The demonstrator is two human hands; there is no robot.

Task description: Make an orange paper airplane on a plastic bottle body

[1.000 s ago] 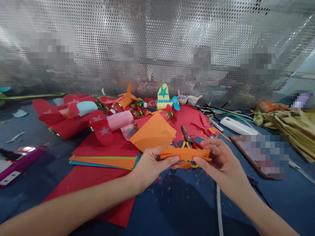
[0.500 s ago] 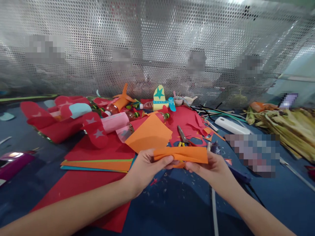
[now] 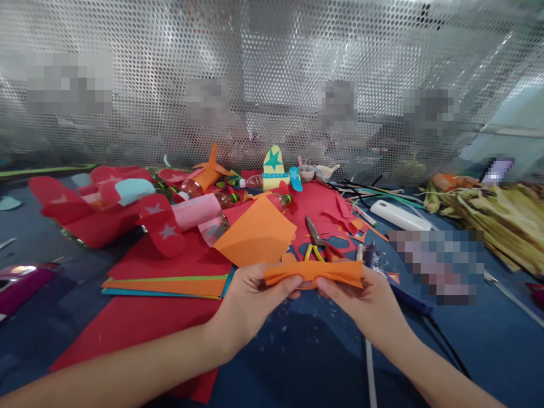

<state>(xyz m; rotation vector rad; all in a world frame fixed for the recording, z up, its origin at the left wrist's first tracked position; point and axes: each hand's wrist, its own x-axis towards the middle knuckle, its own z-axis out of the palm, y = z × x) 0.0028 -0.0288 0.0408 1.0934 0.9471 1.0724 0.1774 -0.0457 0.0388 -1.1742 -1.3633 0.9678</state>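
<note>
Between both hands is a folded strip of orange paper [image 3: 314,272], level above the dark blue table. My left hand [image 3: 255,294] pinches its left part, thumb on the near face and fingers behind. My right hand [image 3: 361,297] grips the right part the same way, its thumb close to the left one. Just beyond the strip lies a larger orange sheet [image 3: 257,232]. Past it to the right are scissors [image 3: 313,229] and pliers with yellow handles [image 3: 313,250], partly hidden behind the strip.
Red paper sheets [image 3: 144,334] and a stack of coloured paper [image 3: 165,285] lie left. Bottles dressed in paper, one with a yellow fin [image 3: 273,161], stand behind. At right are a blue glue gun [image 3: 408,292], a white bar [image 3: 402,216] and dried husks [image 3: 493,218]. A perforated metal screen [image 3: 272,68] rises behind.
My right thumb has slid left along the strip, nearer my left thumb. The strip has dropped slightly and now creases inward at the middle, uncovering more of the yellow handles.
</note>
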